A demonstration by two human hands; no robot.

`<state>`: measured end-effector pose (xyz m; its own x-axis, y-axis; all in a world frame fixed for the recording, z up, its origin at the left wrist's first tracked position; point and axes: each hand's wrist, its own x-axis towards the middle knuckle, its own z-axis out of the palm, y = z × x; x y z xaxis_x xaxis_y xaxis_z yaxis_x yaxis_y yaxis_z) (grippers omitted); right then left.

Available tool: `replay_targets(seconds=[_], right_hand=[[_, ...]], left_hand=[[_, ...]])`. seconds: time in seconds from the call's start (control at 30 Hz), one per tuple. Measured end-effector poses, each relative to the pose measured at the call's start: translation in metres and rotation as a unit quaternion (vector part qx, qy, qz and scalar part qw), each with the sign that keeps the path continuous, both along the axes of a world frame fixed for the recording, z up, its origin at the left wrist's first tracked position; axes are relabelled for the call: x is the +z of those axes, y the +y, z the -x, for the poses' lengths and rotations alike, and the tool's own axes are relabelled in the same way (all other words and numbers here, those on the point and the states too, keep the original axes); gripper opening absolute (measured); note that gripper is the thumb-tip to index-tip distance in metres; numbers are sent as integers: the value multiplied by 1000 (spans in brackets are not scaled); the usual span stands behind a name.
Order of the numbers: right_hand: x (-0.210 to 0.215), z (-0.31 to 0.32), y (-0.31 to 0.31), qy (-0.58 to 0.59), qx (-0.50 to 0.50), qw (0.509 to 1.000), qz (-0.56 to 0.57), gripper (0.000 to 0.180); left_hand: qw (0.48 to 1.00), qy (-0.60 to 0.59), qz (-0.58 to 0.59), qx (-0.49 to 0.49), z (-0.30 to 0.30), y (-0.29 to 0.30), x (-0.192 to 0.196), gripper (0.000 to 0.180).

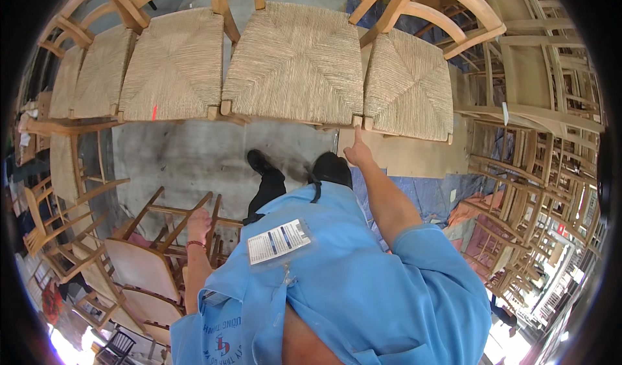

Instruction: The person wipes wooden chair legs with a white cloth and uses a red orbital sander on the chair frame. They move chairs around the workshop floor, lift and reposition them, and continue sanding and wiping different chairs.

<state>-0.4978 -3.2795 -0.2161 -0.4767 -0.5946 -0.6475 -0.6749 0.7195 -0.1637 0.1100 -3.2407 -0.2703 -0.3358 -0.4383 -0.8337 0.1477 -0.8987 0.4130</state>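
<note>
Right hand (357, 151) stretched forward, fingers mostly curled, one fingertip extended to the front corner of a woven-seat chair (295, 57), gripping nothing. Chair standing mid-row between matching rush-seated chairs (173, 67), directly ahead of the hand. Left hand (198, 225) lower down, closed around the rail of an overturned wooden chair frame (170, 226) beside grey concrete floor (188, 154).

Straw-coloured woven chair seats (295, 57) with diagonal patterns, pale wooden frames (447, 2), a blue shirt (363, 287), black shoes (259, 162).
</note>
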Motion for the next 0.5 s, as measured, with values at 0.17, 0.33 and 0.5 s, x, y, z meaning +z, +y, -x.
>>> replay_targets(seconds=[0.17,0.33,0.5], right_hand=[[3,-1,-5,4,-17,992,-126,106],[19,2,-2,4,13,997,-78,104],[29,-1,1,15,52,993,-107,107]], left_hand=[[959,-281,0,-38,5,-30,28,31],[906,-339,178,-182,53,-49,33,44],[952,-284,74,-84,102,-57,49,45]])
